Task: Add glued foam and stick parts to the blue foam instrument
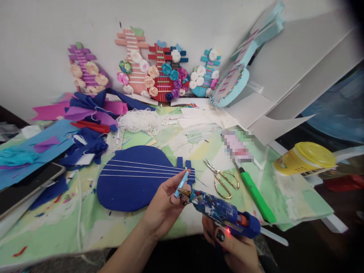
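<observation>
My left hand (163, 204) pinches a small light blue strip (181, 184) between its fingertips. Wrapped round the handle of a blue, paint-smeared glue gun (216, 208) is my right hand (233, 246); a red light glows near its thumb. The gun's metal nozzle reaches the lower part of the strip; whether it touches, I cannot tell. Behind my left hand lies a dark blue lute-shaped piece (133, 185) with white strings along it and small pegs at its right end. Gold-handled scissors (223, 178) rest to the right of it.
Several flower-decorated lute shapes (163, 76) lean on the wall. A white string heap (139, 121), blue crepe paper (88, 146) and a phone (28, 187) lie left. A green cutter (257, 195) and a yellow-lidded cup (305, 159) are right.
</observation>
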### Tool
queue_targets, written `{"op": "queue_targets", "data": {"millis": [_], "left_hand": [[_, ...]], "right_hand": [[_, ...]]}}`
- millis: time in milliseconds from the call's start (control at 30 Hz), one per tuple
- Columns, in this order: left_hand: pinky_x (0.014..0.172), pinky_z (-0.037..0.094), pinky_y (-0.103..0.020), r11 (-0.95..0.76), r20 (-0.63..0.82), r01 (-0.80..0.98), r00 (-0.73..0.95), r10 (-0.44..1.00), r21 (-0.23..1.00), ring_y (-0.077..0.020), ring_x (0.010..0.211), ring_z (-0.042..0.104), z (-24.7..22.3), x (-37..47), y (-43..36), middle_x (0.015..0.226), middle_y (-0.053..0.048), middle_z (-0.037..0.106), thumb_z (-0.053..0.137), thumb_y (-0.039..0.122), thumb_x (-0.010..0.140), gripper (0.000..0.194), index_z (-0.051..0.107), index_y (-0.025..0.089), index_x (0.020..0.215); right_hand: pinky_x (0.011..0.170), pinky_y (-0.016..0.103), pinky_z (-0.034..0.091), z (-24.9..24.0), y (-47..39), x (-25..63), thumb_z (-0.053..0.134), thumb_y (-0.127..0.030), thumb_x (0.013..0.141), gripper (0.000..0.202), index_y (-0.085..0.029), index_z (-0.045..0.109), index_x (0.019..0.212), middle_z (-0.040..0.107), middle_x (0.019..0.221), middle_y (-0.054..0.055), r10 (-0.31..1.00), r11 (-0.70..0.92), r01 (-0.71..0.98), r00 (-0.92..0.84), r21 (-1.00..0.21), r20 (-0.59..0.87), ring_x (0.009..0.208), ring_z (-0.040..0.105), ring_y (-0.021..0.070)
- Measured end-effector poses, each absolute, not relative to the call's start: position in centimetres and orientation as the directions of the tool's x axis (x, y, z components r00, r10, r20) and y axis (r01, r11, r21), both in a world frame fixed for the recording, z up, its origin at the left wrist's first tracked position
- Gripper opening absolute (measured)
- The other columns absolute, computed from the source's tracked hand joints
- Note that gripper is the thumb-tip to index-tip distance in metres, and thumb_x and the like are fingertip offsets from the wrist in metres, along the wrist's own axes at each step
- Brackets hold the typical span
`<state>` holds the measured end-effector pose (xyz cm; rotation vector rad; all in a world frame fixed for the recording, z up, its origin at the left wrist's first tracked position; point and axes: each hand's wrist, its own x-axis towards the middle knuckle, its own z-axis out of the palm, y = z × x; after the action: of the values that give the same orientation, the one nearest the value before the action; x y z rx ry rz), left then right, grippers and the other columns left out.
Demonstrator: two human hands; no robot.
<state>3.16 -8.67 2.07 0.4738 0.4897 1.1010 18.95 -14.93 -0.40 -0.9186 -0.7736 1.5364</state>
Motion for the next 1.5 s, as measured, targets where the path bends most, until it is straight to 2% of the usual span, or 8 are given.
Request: {"op": "queue_targets", "data": {"millis": [133, 300, 567, 767, 1000, 1100, 1300, 1500], "left_hand": [[0.061, 0.032, -0.023, 0.359, -0.119, -0.728, 0.361, 0.925, 0.584, -0.0080, 0.061, 0.035, 2.1, 3.4, -8.7, 0.064, 0.004, 0.041, 0.083, 0.035, 0.054, 0.057, 0.066, 0.020, 0.106], [0.057, 0.030, -0.024, 0.344, -0.084, -0.734, 0.367, 0.926, 0.586, -0.0085, 0.058, 0.031, 2.0, 3.5, -8.7, 0.060, 0.005, 0.035, 0.082, 0.037, 0.055, 0.059, 0.065, 0.018, 0.108], [0.059, 0.031, -0.023, 0.348, -0.089, -0.748, 0.364, 0.927, 0.565, -0.0080, 0.059, 0.031, 2.4, 3.3, -8.7, 0.061, 0.005, 0.035, 0.082, 0.033, 0.056, 0.054, 0.067, 0.018, 0.106], [0.060, 0.031, -0.023, 0.377, -0.140, -0.744, 0.362, 0.921, 0.551, -0.0085, 0.061, 0.033, 2.6, 3.3, -8.7, 0.063, 0.004, 0.038, 0.085, 0.037, 0.049, 0.065, 0.066, 0.018, 0.108], [0.058, 0.030, -0.023, 0.349, -0.078, -0.749, 0.372, 0.925, 0.563, -0.0077, 0.058, 0.031, 2.3, 3.4, -8.7, 0.061, 0.005, 0.034, 0.082, 0.036, 0.054, 0.060, 0.065, 0.017, 0.108], [0.057, 0.030, -0.023, 0.349, -0.078, -0.748, 0.373, 0.925, 0.564, -0.0076, 0.058, 0.031, 2.3, 3.4, -8.8, 0.060, 0.006, 0.033, 0.082, 0.036, 0.056, 0.058, 0.065, 0.016, 0.108], [0.060, 0.032, -0.023, 0.379, -0.119, -0.730, 0.382, 0.916, 0.569, -0.0092, 0.064, 0.037, 2.2, 3.4, -8.8, 0.065, 0.003, 0.041, 0.083, 0.038, 0.052, 0.063, 0.065, 0.018, 0.109], [0.057, 0.030, -0.023, 0.364, -0.061, -0.748, 0.400, 0.914, 0.555, -0.0082, 0.059, 0.031, 2.3, 3.6, -8.8, 0.061, 0.005, 0.034, 0.081, 0.034, 0.057, 0.056, 0.065, 0.017, 0.108]], "right_hand": [[0.048, 0.027, 0.041, -0.9, -14.7, 19.0, 0.073, -0.033, 0.063, 0.019, -0.018, 0.069, 0.073, 0.057, 0.060, 0.003, 0.989, -0.134, -0.457, -0.010, -0.880, -0.145, 0.053, 0.046, 0.0133], [0.045, 0.023, 0.033, -0.7, -14.1, 18.9, 0.069, -0.036, 0.068, 0.022, -0.015, 0.063, 0.067, 0.051, 0.059, 0.002, 0.994, -0.068, -0.444, 0.045, -0.893, -0.098, 0.052, 0.041, 0.0110], [0.047, 0.026, 0.038, -0.9, -14.7, 19.3, 0.071, -0.033, 0.067, 0.017, -0.017, 0.065, 0.068, 0.053, 0.059, 0.002, 0.995, -0.069, -0.404, 0.035, -0.912, -0.091, 0.053, 0.044, 0.0125], [0.050, 0.029, 0.043, -0.8, -15.1, 19.4, 0.074, -0.030, 0.063, 0.015, -0.020, 0.067, 0.071, 0.057, 0.059, 0.002, 0.997, -0.052, -0.393, 0.037, -0.918, -0.072, 0.055, 0.051, 0.0156], [0.049, 0.031, 0.047, -0.9, -14.6, 19.8, 0.074, -0.032, 0.063, 0.016, -0.018, 0.069, 0.069, 0.063, 0.061, 0.005, 0.988, -0.094, -0.402, 0.078, -0.911, -0.136, 0.054, 0.054, 0.0169], [0.053, 0.034, 0.050, -1.2, -14.9, 20.0, 0.074, -0.033, 0.064, 0.018, -0.018, 0.071, 0.074, 0.066, 0.066, 0.007, 0.992, -0.082, -0.402, 0.051, -0.912, -0.112, 0.057, 0.059, 0.0197], [0.073, 0.042, 0.052, -1.5, -16.2, 19.4, 0.080, -0.024, 0.056, 0.031, -0.021, 0.070, 0.086, 0.070, 0.084, 0.008, 0.977, -0.076, -0.393, 0.154, -0.917, -0.147, 0.080, 0.064, 0.0263], [0.050, 0.027, 0.048, -1.1, -14.6, 19.0, 0.074, -0.026, 0.065, 0.012, -0.020, 0.071, 0.074, 0.066, 0.066, 0.004, 0.992, 0.016, -0.471, 0.116, -0.882, -0.044, 0.059, 0.058, 0.0162]]}}
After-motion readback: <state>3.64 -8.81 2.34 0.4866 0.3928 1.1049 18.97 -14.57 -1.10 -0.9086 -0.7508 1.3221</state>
